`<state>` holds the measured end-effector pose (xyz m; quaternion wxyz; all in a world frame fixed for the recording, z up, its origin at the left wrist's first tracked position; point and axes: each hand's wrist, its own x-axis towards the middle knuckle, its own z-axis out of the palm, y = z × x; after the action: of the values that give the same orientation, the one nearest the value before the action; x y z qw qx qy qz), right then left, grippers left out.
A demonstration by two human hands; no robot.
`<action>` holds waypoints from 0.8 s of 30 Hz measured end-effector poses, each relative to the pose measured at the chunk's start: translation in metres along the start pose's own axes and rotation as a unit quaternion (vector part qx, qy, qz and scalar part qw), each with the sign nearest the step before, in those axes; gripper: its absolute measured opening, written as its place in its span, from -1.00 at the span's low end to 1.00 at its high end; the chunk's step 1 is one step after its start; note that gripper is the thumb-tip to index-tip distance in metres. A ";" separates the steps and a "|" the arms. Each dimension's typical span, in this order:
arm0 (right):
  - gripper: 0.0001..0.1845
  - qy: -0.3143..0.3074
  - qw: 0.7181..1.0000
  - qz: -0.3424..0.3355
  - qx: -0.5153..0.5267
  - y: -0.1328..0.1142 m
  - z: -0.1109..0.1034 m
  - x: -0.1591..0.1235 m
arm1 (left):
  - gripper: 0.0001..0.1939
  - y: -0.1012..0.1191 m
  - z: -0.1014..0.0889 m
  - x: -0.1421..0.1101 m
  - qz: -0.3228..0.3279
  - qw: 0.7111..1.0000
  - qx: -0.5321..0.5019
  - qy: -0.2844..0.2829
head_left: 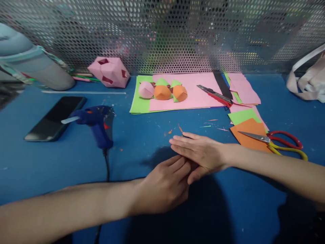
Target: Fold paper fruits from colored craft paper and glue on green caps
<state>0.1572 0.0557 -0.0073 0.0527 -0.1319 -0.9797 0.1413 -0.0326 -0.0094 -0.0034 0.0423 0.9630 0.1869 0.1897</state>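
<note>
My right hand lies flat on the blue table with its fingers stretched out to the left. Nothing shows in it. My left hand rests just below it, fingers loosely extended and touching the right hand's thumb side; it holds nothing visible. Both hands sit near the middle of the table. A blue glue gun stands to the left of them. Red and yellow scissors lie on orange paper to the right.
Pink and green sheets at the back carry folded paper pieces and a red utility knife. A pink paper polyhedron, a black phone and a bottle are at the left. A perforated metal screen closes the back.
</note>
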 end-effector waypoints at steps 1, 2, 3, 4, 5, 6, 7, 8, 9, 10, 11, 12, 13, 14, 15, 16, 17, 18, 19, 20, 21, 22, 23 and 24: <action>-0.05 0.001 1.000 -0.008 -0.002 0.003 0.000 0.006 | -0.86 0.000 0.001 -0.001 -0.006 1.000 -0.003 -0.002; -0.05 0.001 1.000 -0.013 -0.005 0.004 -0.001 0.010 | -0.86 0.000 0.002 -0.001 -0.008 1.000 -0.003 -0.004; -0.05 0.003 1.000 -0.015 -0.009 0.004 -0.001 0.012 | -0.87 0.000 0.003 -0.002 -0.008 1.000 0.000 -0.004; -0.04 0.005 1.000 -0.013 -0.014 0.004 -0.001 0.012 | -0.87 0.000 0.003 -0.002 -0.005 1.000 0.004 -0.002; -0.03 0.006 1.000 -0.007 -0.019 0.002 -0.001 0.010 | -0.86 0.000 0.003 -0.003 0.001 1.000 0.009 0.002; -0.02 0.006 1.000 0.005 -0.023 0.000 -0.001 0.005 | -0.84 0.000 0.002 -0.003 0.010 1.000 0.015 0.005; -0.01 0.006 0.999 0.020 -0.027 -0.002 -0.002 -0.002 | -0.79 0.000 0.002 -0.003 0.019 1.000 0.021 0.005; 0.01 0.001 0.999 0.038 -0.030 -0.005 -0.002 -0.011 | -0.73 -0.001 0.001 -0.003 0.025 0.999 0.027 0.003; 0.02 -0.001 0.997 0.062 -0.035 -0.007 -0.003 -0.021 | -0.67 -0.001 0.000 -0.004 0.023 0.999 0.032 0.000; 0.02 -0.002 0.996 0.083 -0.043 -0.010 -0.003 -0.032 | -0.64 -0.001 0.000 -0.004 0.019 0.999 0.035 -0.005; 0.03 0.001 0.994 0.099 -0.056 -0.013 -0.004 -0.044 | -0.63 -0.001 0.000 -0.003 0.012 0.999 0.035 -0.009; 0.05 0.002 0.991 0.113 -0.070 -0.016 -0.004 -0.056 | -0.64 -0.001 0.000 -0.003 0.003 0.999 0.031 -0.012; 0.07 0.003 0.988 0.127 -0.086 -0.020 -0.004 -0.067 | -0.66 -0.001 0.000 -0.003 -0.005 1.000 0.025 -0.012; 0.08 0.001 0.984 0.141 -0.105 -0.023 -0.004 -0.077 | -0.68 -0.002 -0.001 -0.002 -0.012 1.000 0.016 -0.013; 0.07 -0.001 0.980 0.153 -0.124 -0.027 -0.003 -0.085 | -0.71 -0.003 -0.001 -0.001 -0.018 1.000 0.007 -0.012; 0.05 -0.003 0.976 0.165 -0.145 -0.031 -0.003 -0.092 | -0.73 -0.004 -0.002 0.000 -0.026 1.000 -0.002 -0.008; 0.03 0.000 0.970 0.177 -0.164 -0.034 -0.002 -0.097 | -0.74 -0.005 -0.003 0.001 -0.036 0.999 -0.009 -0.001; 0.01 0.007 0.965 0.187 -0.181 -0.037 -0.001 -0.100 | -0.75 -0.006 -0.004 0.002 -0.048 0.999 -0.011 0.007; -0.02 0.018 0.960 0.196 -0.197 -0.039 0.000 -0.101 | -0.76 -0.008 -0.005 0.002 -0.062 0.998 -0.007 0.016; -0.06 0.032 0.956 0.202 -0.210 -0.041 0.000 -0.101 | -0.75 -0.010 -0.006 0.003 -0.078 0.997 0.002 0.024; -0.10 0.045 0.953 0.204 -0.220 -0.042 0.000 -0.100 | -0.75 -0.012 -0.007 0.004 -0.093 0.995 0.017 0.033; -0.15 0.056 0.950 0.204 -0.228 -0.043 0.000 -0.098 | -0.73 -0.014 -0.008 0.004 -0.105 0.993 0.033 0.040; -0.20 0.063 0.949 0.203 -0.234 -0.043 -0.001 -0.095 | -0.72 -0.016 -0.008 0.004 -0.111 0.992 0.049 0.044; -0.23 0.067 0.948 0.201 -0.239 -0.043 -0.002 -0.093 | -0.69 -0.018 -0.008 0.004 -0.109 0.991 0.063 0.043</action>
<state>0.2361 -0.0090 0.0009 0.0557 -0.3439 -0.9322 -0.0985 -0.0381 0.0090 0.0031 -0.0057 0.9285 0.3038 0.2136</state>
